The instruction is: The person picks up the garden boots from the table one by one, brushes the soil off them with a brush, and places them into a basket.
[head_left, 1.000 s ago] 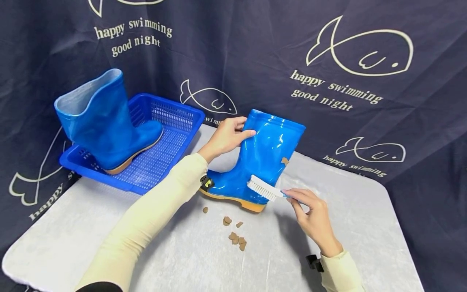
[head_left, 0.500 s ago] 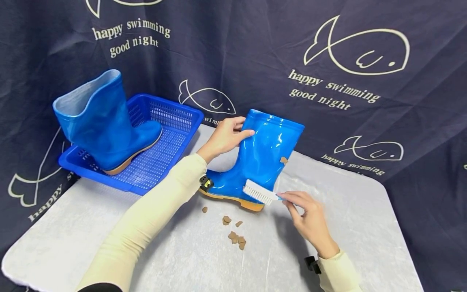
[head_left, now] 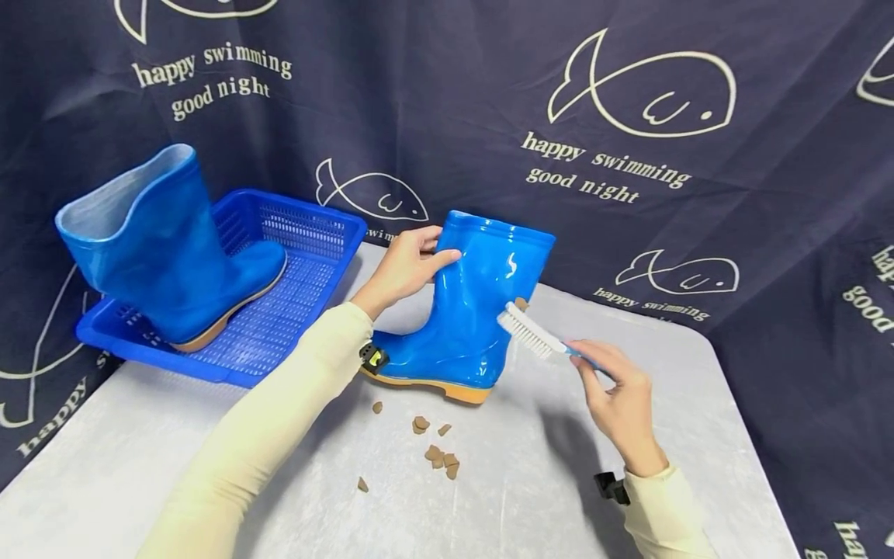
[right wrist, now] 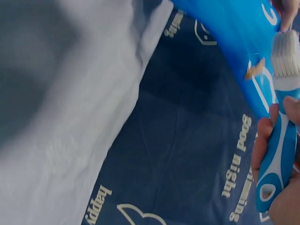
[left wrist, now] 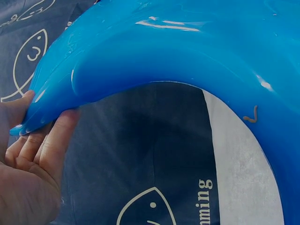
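Note:
A glossy blue rain boot (head_left: 475, 295) with an orange sole stands on the table in the head view. My left hand (head_left: 405, 268) pinches the front of its shaft near the top rim, thumb on the outside. My right hand (head_left: 623, 400) grips the blue-and-white handle of a scrub brush (head_left: 531, 330). The white bristles overlap the back of the shaft, just below a brown patch (head_left: 521, 303) stuck there. In the left wrist view a small curved brown bit (left wrist: 251, 116) clings to the boot's instep.
Several brown flakes (head_left: 434, 454) lie on the pale tabletop (head_left: 531, 481) before the boot. At left, a second blue boot (head_left: 161, 241) stands in a blue plastic basket (head_left: 314, 287). A dark printed curtain (head_left: 447, 101) hangs behind.
The brush has moved from the ankle up and right to the back of the shaft. Another brown flake now shows at the front left. The head view has shifted; the left hand keeps its hold.

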Available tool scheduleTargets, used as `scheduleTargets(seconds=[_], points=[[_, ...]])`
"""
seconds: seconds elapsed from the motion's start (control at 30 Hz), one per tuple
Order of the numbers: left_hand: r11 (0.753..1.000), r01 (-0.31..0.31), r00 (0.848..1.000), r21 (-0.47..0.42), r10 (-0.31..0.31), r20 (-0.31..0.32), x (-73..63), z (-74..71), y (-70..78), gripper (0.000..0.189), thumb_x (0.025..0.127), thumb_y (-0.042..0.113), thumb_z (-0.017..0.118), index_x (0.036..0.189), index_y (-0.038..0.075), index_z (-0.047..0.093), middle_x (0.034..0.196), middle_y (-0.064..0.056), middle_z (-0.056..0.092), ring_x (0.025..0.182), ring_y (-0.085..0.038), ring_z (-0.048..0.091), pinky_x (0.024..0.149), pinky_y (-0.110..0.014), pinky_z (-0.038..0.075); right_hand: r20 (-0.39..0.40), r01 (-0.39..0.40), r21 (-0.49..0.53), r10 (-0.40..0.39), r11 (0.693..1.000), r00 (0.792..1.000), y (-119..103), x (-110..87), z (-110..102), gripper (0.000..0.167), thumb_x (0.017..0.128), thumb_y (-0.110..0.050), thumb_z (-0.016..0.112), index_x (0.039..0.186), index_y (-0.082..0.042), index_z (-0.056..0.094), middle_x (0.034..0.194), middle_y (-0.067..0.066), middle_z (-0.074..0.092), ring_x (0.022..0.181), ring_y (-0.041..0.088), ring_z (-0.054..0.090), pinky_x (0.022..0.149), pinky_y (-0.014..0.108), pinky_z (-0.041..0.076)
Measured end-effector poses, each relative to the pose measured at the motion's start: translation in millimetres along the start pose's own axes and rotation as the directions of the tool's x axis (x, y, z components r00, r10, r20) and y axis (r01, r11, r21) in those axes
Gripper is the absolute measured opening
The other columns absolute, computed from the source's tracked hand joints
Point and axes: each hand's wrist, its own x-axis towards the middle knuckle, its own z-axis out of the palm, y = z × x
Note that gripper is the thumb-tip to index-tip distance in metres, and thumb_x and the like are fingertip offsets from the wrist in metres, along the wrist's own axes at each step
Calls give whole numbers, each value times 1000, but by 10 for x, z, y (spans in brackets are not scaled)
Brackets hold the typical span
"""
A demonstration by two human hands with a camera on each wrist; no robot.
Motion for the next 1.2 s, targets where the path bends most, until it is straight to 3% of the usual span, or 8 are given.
scheduleTargets(seconds=[0.2,0.5,0.77,1.0,1.2], points=[[1000,0,1000,8,0,-4,-7,-3,-3,52,99,29,65,146,10,51,137,-14,65,114,-29,71,88,-43,61,-89,-73,-24,71,997,994,157,115,-73,28,80,19,71,100,2,78,95,23,74,96,-13,61,85,4,47],[1000,-2,1000,17,2,-4,-88,83,-93,47,99,27,65,141,9,55,129,-14,70,108,-29,73,86,-40,62,35,-117,-47,119,992,992,201,-154,-117,28,83,11,73,103,-6,79,98,15,76,98,-14,60,86,4,46],[1000,-5,1000,5,5,-14,-98,45,-62,47,100,27,65,142,10,55,128,-14,70,109,-29,73,86,-40,62,-39,-177,-19,176,984,984,194,-73,-162,27,85,10,72,106,-6,79,101,17,75,97,-11,64,87,5,48],[1000,-21,1000,17,21,2,-75,54,-27,46,100,27,64,141,10,55,128,-13,70,109,-28,73,87,-40,61,-52,-22,-35,21,999,998,202,121,-68,30,83,11,73,104,-8,80,100,12,76,100,-10,62,91,6,46],[999,-46,999,2,46,1,-38,43,19,46,100,28,63,142,9,54,130,-15,69,111,-30,73,86,-41,61,-5,31,-104,-32,994,999,262,181,-105,32,85,12,71,104,-12,81,100,10,75,101,-1,62,93,6,43]])
